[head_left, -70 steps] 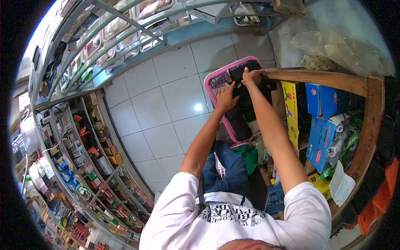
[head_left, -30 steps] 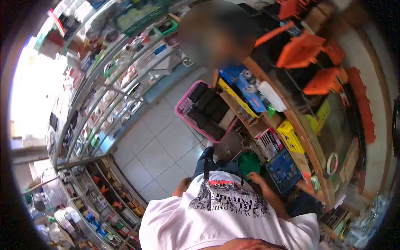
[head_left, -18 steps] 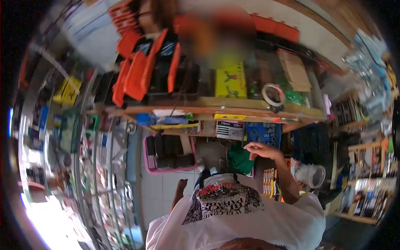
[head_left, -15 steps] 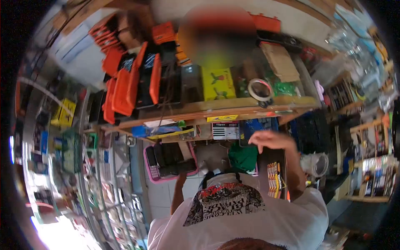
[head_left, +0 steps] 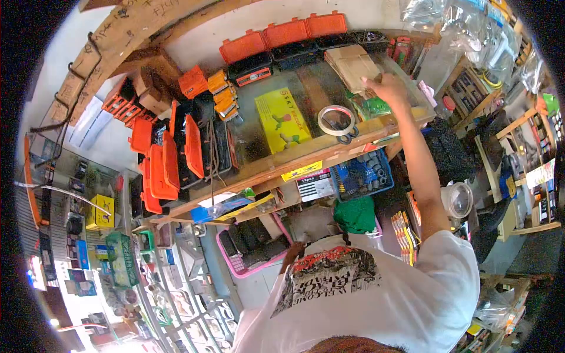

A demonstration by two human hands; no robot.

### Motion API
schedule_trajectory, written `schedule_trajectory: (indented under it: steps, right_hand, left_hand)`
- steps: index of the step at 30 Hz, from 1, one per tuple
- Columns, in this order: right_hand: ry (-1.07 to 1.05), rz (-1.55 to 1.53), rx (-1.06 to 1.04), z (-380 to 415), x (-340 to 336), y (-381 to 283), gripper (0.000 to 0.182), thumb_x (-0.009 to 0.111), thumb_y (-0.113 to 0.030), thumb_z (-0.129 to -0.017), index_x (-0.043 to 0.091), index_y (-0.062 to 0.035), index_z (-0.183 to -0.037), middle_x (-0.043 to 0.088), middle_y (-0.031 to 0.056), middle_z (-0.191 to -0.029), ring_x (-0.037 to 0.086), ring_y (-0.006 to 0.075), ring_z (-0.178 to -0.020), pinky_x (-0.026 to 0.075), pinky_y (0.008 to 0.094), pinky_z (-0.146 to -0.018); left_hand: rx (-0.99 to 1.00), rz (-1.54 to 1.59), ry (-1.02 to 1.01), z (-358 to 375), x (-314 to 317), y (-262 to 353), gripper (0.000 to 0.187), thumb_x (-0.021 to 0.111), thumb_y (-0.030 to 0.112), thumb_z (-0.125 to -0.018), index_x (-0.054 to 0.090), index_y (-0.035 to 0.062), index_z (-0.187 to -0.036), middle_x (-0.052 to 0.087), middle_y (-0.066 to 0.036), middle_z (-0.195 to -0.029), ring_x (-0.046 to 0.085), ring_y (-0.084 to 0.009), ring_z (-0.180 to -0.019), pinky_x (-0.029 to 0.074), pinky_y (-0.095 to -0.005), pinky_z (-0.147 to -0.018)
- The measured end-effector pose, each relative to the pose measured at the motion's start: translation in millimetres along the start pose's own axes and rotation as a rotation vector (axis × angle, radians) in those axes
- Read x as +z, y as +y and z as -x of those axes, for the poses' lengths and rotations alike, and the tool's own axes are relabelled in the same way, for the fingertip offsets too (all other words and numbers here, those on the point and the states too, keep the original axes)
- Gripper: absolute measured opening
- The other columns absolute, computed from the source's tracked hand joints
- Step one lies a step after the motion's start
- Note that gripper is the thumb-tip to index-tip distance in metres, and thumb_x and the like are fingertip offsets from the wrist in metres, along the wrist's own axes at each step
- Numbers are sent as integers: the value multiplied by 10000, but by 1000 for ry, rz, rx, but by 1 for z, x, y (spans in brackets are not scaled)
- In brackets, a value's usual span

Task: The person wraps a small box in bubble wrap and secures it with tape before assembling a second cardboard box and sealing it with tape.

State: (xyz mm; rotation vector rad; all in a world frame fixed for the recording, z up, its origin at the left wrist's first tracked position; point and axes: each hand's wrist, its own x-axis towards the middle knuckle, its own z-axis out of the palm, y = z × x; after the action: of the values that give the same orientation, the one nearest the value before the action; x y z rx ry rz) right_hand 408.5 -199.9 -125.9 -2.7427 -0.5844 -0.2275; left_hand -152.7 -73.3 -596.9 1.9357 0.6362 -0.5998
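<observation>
My right hand (head_left: 387,91) reaches across the wooden-edged counter, its bent fingers closed at the right edge of a stack of flat brown paper (head_left: 353,63). Just below that hand lies something in green plastic (head_left: 375,106). A roll of tape (head_left: 322,122) and the dark handles of scissors (head_left: 348,136) are to its left. Low beside my body, my left hand (head_left: 294,253) is in shadow near a pink basket (head_left: 240,267) of dark items; its fingers cannot be made out.
A yellow box (head_left: 281,117) lies on the counter (head_left: 247,187). Orange-lidded cases (head_left: 159,170) stand at the left, with more open orange lids (head_left: 285,34) behind. Below are a blue crate (head_left: 362,173) and a green bag (head_left: 355,215). Glass shelving (head_left: 153,282) rises at the left.
My right hand has moved up and forward from beside the counter's front edge to the brown paper. The view has shifted and tilted. My left hand stays low near the pink basket.
</observation>
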Motion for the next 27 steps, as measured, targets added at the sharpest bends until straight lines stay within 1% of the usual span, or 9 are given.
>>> schedule_trajectory:
  steps: [5,8,10,13,17,18,19,20,27]
  right_hand:
    - [461,-204,-131,7,16,-2,541,707,-523,-859,667,-14,-1040,708,235,-953,681,431,-922,538,493,-793]
    - [391,-445,57,7,1,-10,439,727,-433,-884,661,-25,-1032,705,192,-934,687,374,-874,534,448,-739]
    - [597,-702,-73,3,5,7,386,731,-379,-896,659,-30,-1044,704,159,-943,680,305,-861,525,417,-742]
    - [731,-1097,-44,26,-27,11,325,731,-296,-917,661,-14,-1061,691,65,-951,631,177,-847,504,338,-763]
    - [776,-1434,162,87,-50,47,327,713,-271,-933,658,11,-1089,669,50,-976,609,156,-896,480,296,-833]
    - [838,-1440,150,100,-51,60,327,707,-264,-938,656,16,-1099,663,51,-983,603,153,-908,473,288,-850]
    - [841,-1478,180,114,-51,72,319,697,-254,-943,654,17,-1105,661,54,-988,601,153,-919,465,285,-868]
    - [842,-1515,208,128,-51,85,311,688,-244,-948,652,18,-1111,658,57,-992,599,153,-931,457,283,-886]
    - [874,-1517,444,241,-28,169,308,633,-249,-977,636,23,-1120,640,51,-1041,577,147,-983,430,281,-929]
  left_hand:
    - [31,-134,-78,25,-2,3,366,568,302,-1004,601,39,-1257,613,-133,-1252,568,-282,-1209,426,-408,-1059]
    - [127,-209,-55,40,-22,14,344,557,295,-1017,608,45,-1248,617,-120,-1244,570,-273,-1203,428,-405,-1056]
    - [286,-284,15,51,-42,32,330,549,291,-1025,613,50,-1241,620,-111,-1239,572,-267,-1199,429,-404,-1054]
    - [684,-315,138,84,-99,128,311,537,284,-1038,620,56,-1232,624,-98,-1232,574,-258,-1193,431,-401,-1051]
    - [724,297,-136,165,-194,363,288,582,220,-1022,607,68,-1265,650,-75,-1192,577,-220,-1186,449,-380,-1028]
    - [819,117,-54,167,-211,399,284,607,162,-996,602,60,-1260,656,-75,-1203,575,-216,-1196,455,-375,-1015]
    - [637,168,-17,165,-224,424,321,659,131,-947,601,51,-1252,666,-91,-1204,586,-236,-1197,469,-380,-987]
    - [1052,-293,359,148,-236,465,369,704,134,-902,596,42,-1243,671,-138,-1188,609,-284,-1148,483,-401,-950]
    - [1113,-902,702,-8,-285,612,565,718,378,-865,542,41,-1282,583,-208,-1237,590,-402,-1144,489,-466,-958]
